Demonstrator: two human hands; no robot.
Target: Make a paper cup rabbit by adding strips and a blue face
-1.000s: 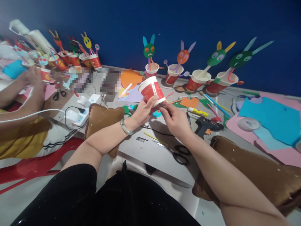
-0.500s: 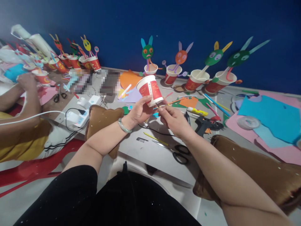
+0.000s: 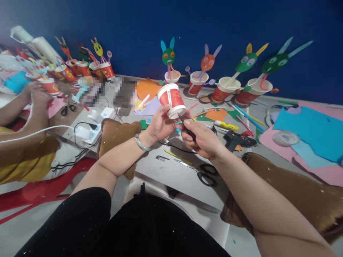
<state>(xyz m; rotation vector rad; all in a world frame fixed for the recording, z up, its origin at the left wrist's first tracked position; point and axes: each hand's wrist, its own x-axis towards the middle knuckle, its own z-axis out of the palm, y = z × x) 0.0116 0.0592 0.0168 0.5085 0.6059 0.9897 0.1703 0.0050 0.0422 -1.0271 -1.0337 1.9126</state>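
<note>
A red-and-white paper cup (image 3: 175, 98) is tilted in the air, its base turned down towards me. My left hand (image 3: 160, 125) is closed around the cup's lower side, with a jade-coloured bangle on the wrist. In my right hand (image 3: 205, 140) is a slim pointed tool (image 3: 189, 132) with a dark handle, possibly an awl. Its thin tip meets the cup's base near the rim; whether it goes through cannot be seen. Below my hands lie black-handled scissors (image 3: 207, 176), a yellow strip (image 3: 175, 156) and a small box-cutter-like piece (image 3: 162, 158).
Several cups with paper rabbit figures (image 3: 197, 85) line the blue wall. To the right are a glue gun (image 3: 237, 140), a tape roll (image 3: 285, 138) and blue paper (image 3: 311, 132). Brown cushions (image 3: 119, 137) flank the workspace. A co-worker's hands (image 3: 34, 94) are at far left beyond a power strip (image 3: 93, 134).
My right hand has shifted its grip, so the dark handle now shows and the tool points up at the cup's base. The cup has tipped slightly, showing more of its base.
</note>
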